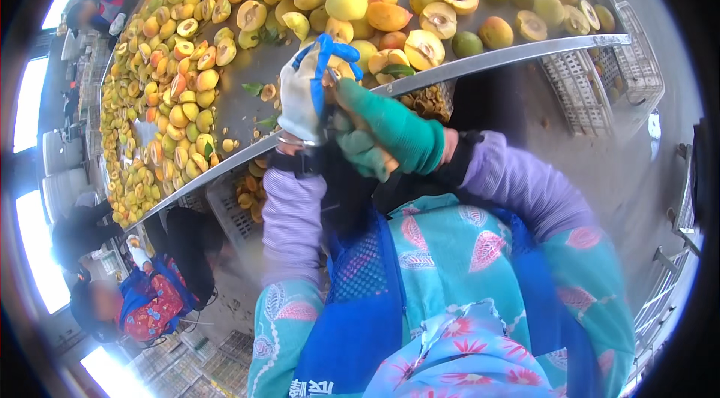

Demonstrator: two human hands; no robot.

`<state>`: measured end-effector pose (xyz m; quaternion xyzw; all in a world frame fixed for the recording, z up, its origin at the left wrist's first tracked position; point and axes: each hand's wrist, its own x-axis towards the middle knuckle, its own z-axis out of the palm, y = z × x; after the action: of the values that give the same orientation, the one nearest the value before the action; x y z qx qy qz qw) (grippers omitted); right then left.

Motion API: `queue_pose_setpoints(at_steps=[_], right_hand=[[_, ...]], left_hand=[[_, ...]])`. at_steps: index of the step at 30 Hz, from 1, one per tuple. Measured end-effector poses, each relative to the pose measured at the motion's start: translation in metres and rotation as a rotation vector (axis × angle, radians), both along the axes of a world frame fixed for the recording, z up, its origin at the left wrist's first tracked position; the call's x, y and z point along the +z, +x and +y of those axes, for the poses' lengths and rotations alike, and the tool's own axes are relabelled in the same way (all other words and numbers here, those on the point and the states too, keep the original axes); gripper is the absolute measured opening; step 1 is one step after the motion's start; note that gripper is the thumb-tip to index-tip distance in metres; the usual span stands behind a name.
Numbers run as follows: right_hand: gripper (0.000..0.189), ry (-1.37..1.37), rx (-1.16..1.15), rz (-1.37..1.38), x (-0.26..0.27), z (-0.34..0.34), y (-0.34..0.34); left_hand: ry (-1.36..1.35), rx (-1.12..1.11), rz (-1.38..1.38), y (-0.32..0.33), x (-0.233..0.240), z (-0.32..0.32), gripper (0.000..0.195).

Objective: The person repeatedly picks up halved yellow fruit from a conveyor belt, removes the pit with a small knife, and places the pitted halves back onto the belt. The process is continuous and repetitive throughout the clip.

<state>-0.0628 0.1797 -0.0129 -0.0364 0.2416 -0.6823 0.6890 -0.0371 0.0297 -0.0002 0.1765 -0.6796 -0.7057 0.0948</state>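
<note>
My left hand (308, 83), in a white glove with blue-coated fingers, closes around a halved yellow fruit (339, 68) over the table's metal edge. Right against it is my right hand (388, 131) in a green glove, shut on a tool with a wooden-looking handle (374, 138). A small piece of metal shows by the fruit, but the tool's working end is mostly hidden between the hands. Beyond the hands, whole and halved yellow-orange fruits (424, 49), some with stones showing, lie on the metal table (242, 111).
The raised metal rim (506, 55) crosses in front of me. Plastic crates (579, 94) stand below at the right, and another crate (230, 212) holds fruit pieces under the table at the left. A seated co-worker (152, 302) is at the lower left; more people are farther off.
</note>
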Motion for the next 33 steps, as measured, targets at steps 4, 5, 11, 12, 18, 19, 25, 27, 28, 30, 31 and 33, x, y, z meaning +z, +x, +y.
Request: queue_pose_setpoints(at_steps=[4,5,11,12,18,19,25,27,28,30,31,33], right_hand=[[0.059,0.079,-0.199,0.148,0.004,-0.004,0.016],[0.059,0.111,-0.244,0.194,0.006,-0.005,0.018],[0.060,0.185,0.082,0.448,0.000,0.011,-0.031],[0.060,0.211,0.034,0.597,-0.001,0.008,-0.033],[0.058,0.330,-0.204,0.474,-0.008,-0.003,0.004],[0.058,0.345,-0.138,0.415,0.005,0.002,0.000],[0.055,0.218,-0.252,0.166,0.014,-0.008,0.008],[0.053,0.216,-0.268,0.174,0.014,-0.010,0.010],[0.051,0.145,-0.208,0.063,0.011,-0.006,0.006],[0.048,-0.002,-0.089,-0.156,0.003,0.005,-0.007],[0.047,-0.091,-0.066,-0.271,-0.001,0.004,-0.006],[0.045,-0.267,-0.015,-0.499,-0.011,0.002,-0.004]], left_hand=[[-0.162,-0.081,0.088,-0.007,-0.006,0.000,0.043],[-0.078,-0.031,0.071,-0.009,-0.004,0.004,0.042],[-0.038,0.055,0.163,-0.003,-0.013,0.003,0.033],[-0.072,0.082,0.191,-0.005,-0.015,0.006,0.031],[-0.395,-0.021,0.229,-0.006,-0.027,0.001,0.024],[-0.617,-0.125,0.299,-0.003,-0.028,-0.006,0.021],[-0.126,-0.106,0.062,-0.017,-0.007,0.001,0.032],[0.149,-0.020,-0.038,-0.017,-0.004,0.004,0.039],[-0.006,-0.033,0.109,-0.020,-0.012,0.004,0.041],[-0.115,-0.084,0.144,-0.015,-0.017,0.005,0.042],[-0.172,-0.110,0.163,-0.013,-0.018,0.005,0.042],[0.016,-0.137,0.144,-0.009,-0.022,0.004,0.043]])
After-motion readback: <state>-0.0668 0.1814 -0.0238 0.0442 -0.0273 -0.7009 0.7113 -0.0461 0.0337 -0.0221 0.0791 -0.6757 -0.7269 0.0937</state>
